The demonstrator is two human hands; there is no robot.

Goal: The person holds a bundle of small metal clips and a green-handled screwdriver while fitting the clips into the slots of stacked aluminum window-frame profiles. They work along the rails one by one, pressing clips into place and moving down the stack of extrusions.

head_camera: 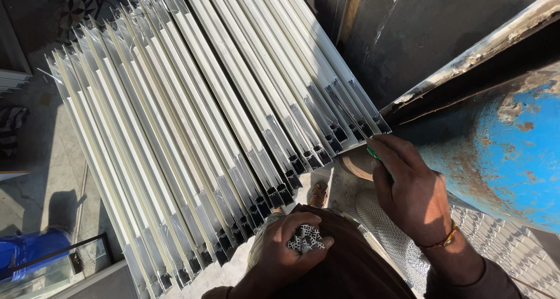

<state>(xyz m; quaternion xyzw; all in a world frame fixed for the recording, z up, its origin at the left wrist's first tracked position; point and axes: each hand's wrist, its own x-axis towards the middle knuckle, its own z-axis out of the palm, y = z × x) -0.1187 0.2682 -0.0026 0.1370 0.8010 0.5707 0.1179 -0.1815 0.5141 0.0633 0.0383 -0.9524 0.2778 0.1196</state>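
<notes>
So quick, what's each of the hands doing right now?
Left hand: closed around a bunch of small grey metal pieces.
Right hand: closed on a thin green tool, near the ends of the white profiles.

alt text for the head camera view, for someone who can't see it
Seen from above, the left hand cups small metal clips while the right hand pinches a green tool beside leaning white aluminium profiles; a rusty blue drum stands to the right.

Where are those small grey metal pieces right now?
The small grey metal pieces sit bunched in the left hand, low in the head view, just below the cut ends of the long white aluminium profiles.
</notes>
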